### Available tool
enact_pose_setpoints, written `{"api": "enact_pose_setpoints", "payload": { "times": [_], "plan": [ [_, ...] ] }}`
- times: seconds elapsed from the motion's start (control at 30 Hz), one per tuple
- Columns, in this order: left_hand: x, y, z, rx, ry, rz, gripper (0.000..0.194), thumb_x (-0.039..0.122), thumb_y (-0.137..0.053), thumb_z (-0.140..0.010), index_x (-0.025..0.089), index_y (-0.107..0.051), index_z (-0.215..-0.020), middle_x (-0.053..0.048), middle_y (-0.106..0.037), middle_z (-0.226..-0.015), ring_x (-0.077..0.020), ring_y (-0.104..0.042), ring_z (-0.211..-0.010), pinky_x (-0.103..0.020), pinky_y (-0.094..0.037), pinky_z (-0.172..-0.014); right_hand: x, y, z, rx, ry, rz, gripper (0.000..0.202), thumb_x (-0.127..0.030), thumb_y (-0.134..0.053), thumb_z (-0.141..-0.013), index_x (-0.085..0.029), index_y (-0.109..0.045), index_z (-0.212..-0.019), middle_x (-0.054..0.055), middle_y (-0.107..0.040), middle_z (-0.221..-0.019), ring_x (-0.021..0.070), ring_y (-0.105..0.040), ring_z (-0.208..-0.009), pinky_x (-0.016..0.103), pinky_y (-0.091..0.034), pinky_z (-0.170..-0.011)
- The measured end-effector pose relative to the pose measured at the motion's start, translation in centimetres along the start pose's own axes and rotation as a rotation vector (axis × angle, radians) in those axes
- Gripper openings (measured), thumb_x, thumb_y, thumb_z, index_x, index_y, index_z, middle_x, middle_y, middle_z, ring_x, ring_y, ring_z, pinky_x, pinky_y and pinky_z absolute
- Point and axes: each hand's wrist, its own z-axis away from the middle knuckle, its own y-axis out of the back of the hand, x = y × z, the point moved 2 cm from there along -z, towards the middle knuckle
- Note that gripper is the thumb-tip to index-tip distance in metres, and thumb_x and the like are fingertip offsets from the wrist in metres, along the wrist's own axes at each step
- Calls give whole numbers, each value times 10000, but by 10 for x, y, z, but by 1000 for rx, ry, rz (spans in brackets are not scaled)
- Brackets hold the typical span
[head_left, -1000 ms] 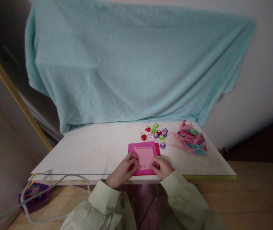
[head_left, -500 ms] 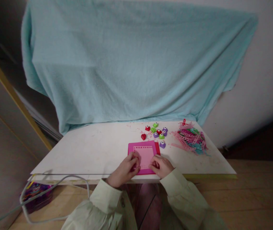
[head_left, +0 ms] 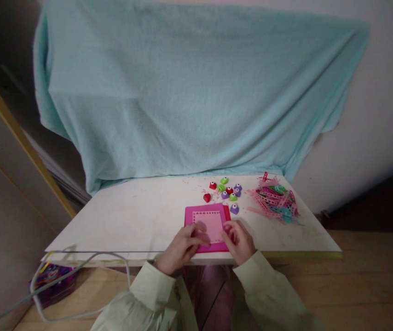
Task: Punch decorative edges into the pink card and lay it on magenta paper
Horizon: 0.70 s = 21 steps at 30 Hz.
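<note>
A light pink sheet [head_left: 213,227] with small punched shapes along its upper and left borders lies on a magenta square board [head_left: 189,216], with a red edge [head_left: 227,212] showing at the right. Over the sheet's lower left is my left hand [head_left: 184,243], its fingers stretched to the right and slightly apart. My right hand [head_left: 240,240] is at the sheet's right edge, fingers bent, with a gap between thumb and forefinger. Nothing shows in either hand. Several red, green and purple craft punches [head_left: 233,196] sit just beyond the board.
A tangle of punched paper strips [head_left: 275,200] lies at the right of the white table [head_left: 124,216]. Tiny pink cut-outs are scattered around the punches. Behind hangs a light blue blanket [head_left: 196,92]. A pale cable [head_left: 79,266] loops past the table's front left, near a purple package [head_left: 54,280] below.
My right hand has moved slightly right and its fingers have loosened. My left hand's fingers have straightened out over the sheet. The board and sheet look unmoved.
</note>
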Motion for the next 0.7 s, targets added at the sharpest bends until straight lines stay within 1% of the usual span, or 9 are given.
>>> {"api": "enact_pose_setpoints", "payload": {
  "times": [0.03, 0.07, 0.13, 0.23, 0.3, 0.4, 0.53, 0.6, 0.7],
  "plan": [
    [0, 0, 0, 3, -1, 9, 289, 183, -464, -912, 267, -691, -1070, -86, -535, -1197, -228, -474, -1179, -377, -401, -992, -2, 5, 4, 51, -1, 1, 162, -213, -518, -875, -207, -573, -1027, 47, -579, -861, 160, -545, -677, 284, -465, -665],
    [0, 0, -1, 4, -2, 17, 291, 180, -460, -915, 269, -691, -1067, -83, -538, -1190, -224, -476, -1175, -373, -400, -992, -5, 9, 8, 75, 15, 17, 180, -205, -496, -888, -210, -579, -1048, 63, -583, -890, 177, -560, -730, 304, -473, -708],
    [1, -1, -2, 4, -1, 32, 300, 172, -451, -919, 275, -689, -1069, -79, -542, -1181, -216, -481, -1166, -367, -398, -989, -11, 14, 16, 62, 114, 84, 223, -183, -487, -887, -221, -610, -1070, 94, -586, -972, 219, -569, -866, 355, -468, -801],
    [1, -2, -2, 18, 4, 42, 303, 165, -454, -919, 279, -684, -1078, -78, -540, -1179, -213, -485, -1156, -363, -403, -980, -17, 7, 30, -86, 309, 224, 333, -157, -516, -856, -248, -622, -1159, 114, -580, -1092, 271, -541, -988, 427, -441, -860],
    [0, -2, -2, 28, 12, 46, 300, 161, -463, -914, 277, -686, -1079, -81, -536, -1181, -214, -490, -1148, -361, -410, -972, -19, -2, 37, -171, 386, 299, 403, -154, -525, -843, -245, -592, -1230, 123, -576, -1140, 289, -529, -1016, 460, -430, -870],
    [-3, -3, 0, 25, 24, 50, 307, 143, -480, -902, 281, -692, -1076, -79, -530, -1190, -217, -485, -1159, -367, -404, -984, -17, -12, 40, -200, 409, 370, 424, -162, -518, -847, -226, -576, -1263, 139, -579, -1156, 296, -526, -1019, 473, -429, -859],
    [-6, -5, 2, 26, 33, 56, 317, 129, -490, -894, 282, -695, -1080, -79, -525, -1206, -220, -467, -1185, -373, -389, -1004, -13, -13, 40, -217, 429, 394, 417, -168, -519, -850, -214, -581, -1259, 140, -599, -1144, 290, -536, -993, 466, -432, -837],
    [-8, -6, 3, 27, 34, 60, 321, 122, -494, -890, 283, -698, -1078, -78, -522, -1215, -220, -464, -1190, -375, -386, -1008, -11, -12, 41, -208, 430, 387, 419, -164, -521, -848, -207, -580, -1260, 137, -606, -1136, 286, -536, -990, 462, -429, -836],
    [-9, -6, 3, 24, 20, 76, 326, 106, -502, -881, 281, -705, -1068, -73, -519, -1216, -218, -461, -1196, -371, -381, -1017, -8, -11, 42, -152, 425, 362, 399, -151, -522, -842, -205, -599, -1231, 124, -623, -1089, 271, -541, -968, 444, -430, -819]
  ]
}}
